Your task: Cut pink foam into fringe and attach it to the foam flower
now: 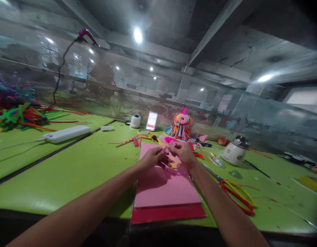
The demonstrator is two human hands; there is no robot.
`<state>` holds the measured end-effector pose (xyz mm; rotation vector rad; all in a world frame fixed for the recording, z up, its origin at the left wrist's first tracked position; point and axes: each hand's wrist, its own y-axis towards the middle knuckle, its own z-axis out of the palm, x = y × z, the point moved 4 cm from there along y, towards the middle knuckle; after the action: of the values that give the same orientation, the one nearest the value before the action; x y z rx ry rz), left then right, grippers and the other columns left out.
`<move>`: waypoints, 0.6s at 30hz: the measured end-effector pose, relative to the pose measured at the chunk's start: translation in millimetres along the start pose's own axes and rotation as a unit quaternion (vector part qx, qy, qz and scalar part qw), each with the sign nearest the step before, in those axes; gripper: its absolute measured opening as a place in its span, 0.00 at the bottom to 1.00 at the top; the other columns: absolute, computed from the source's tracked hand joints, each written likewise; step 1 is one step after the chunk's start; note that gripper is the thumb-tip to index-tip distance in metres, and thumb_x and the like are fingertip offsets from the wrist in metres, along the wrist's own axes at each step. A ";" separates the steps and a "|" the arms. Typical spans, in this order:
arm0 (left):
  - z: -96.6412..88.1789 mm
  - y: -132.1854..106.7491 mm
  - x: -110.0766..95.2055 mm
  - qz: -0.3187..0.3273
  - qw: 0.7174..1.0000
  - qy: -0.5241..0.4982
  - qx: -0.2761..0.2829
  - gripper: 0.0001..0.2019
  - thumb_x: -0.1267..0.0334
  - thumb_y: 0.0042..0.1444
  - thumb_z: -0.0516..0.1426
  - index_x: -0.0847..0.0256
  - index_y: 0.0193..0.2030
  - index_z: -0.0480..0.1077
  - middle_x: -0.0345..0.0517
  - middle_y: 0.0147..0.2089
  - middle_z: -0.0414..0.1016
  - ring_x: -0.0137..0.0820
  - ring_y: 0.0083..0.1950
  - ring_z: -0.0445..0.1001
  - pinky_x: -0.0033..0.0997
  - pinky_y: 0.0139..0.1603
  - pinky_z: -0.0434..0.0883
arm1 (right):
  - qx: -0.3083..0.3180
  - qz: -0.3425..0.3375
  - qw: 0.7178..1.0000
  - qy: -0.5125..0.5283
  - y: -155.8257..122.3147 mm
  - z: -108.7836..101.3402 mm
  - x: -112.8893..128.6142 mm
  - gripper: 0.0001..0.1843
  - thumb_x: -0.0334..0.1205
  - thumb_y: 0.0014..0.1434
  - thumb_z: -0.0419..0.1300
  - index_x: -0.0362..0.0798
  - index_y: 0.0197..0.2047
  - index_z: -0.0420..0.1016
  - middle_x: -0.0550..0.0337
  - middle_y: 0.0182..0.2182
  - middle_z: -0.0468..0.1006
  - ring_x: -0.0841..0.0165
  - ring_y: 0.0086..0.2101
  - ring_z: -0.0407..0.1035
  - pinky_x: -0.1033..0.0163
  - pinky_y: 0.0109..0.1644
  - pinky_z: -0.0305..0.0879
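Note:
Over a pink sheet [166, 192], both hands pinch a small pink piece of paper or felt [170, 146] between their fingertips. My left hand [156, 157] has its thumb and forefinger closed on the left edge of that piece, its other fingers curled below. On the opposite side, my right hand [184, 155] grips the same piece, closed. Small yellow shapes [175, 164] show just beneath the hands. A red sheet [168, 214] sticks out under the pink one at the table's front edge. Red-and-yellow-handled scissors [235, 195] lie right of my right forearm.
A fringed colourful paper figure [182, 123] stands behind the hands. To the right is a white pot-like container [235, 151] with a dark lid. Further left lie a white power strip [67, 133] and pipe cleaners [16, 116]. A perforated screen [148, 85] borders the green table [96, 171].

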<state>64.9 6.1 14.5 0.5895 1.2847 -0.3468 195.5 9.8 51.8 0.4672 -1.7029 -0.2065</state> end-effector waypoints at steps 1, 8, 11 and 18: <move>0.1 -1.4 -1.7 0.000 1.000 0.002 0.002 0.18 0.50 0.55 0.53 0.67 0.38 0.66 0.57 0.35 0.76 0.36 0.34 0.77 0.34 0.32 0.71 | 0.000 -0.001 1.000 -0.005 -0.1 -0.1 0.6 0.13 0.44 0.48 0.62 0.44 0.20 0.70 0.67 0.15 0.63 0.75 0.19 0.55 0.67 0.23 0.51; -1.3 -7.2 -12.5 -0.026 0.999 0.020 -0.014 0.19 0.50 0.52 0.55 0.69 0.36 0.70 0.60 0.37 0.77 0.35 0.34 0.76 0.33 0.33 0.71 | 0.019 -0.001 0.999 -0.029 -1.3 1.6 1.5 0.12 0.44 0.48 0.62 0.45 0.20 0.71 0.67 0.15 0.63 0.75 0.18 0.55 0.67 0.23 0.51; -0.8 -5.9 -12.1 -0.022 0.996 0.077 -0.036 0.19 0.49 0.53 0.54 0.68 0.32 0.68 0.56 0.33 0.77 0.36 0.30 0.76 0.31 0.27 0.70 | 0.018 0.000 0.999 -0.033 -1.4 2.1 1.4 0.12 0.43 0.48 0.63 0.44 0.20 0.71 0.67 0.15 0.63 0.75 0.18 0.55 0.67 0.23 0.51; 1.2 -2.4 -3.3 0.020 0.988 0.149 -0.041 0.20 0.47 0.56 0.49 0.65 0.32 0.65 0.53 0.29 0.76 0.35 0.29 0.76 0.27 0.22 0.67 | 0.019 -0.003 1.000 -0.024 -0.4 2.2 -0.7 0.12 0.41 0.48 0.62 0.44 0.19 0.70 0.67 0.14 0.63 0.76 0.18 0.55 0.67 0.23 0.50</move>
<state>63.7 3.2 17.4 0.6126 1.5645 -0.1740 193.5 9.5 50.6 0.4993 -1.7545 -0.1904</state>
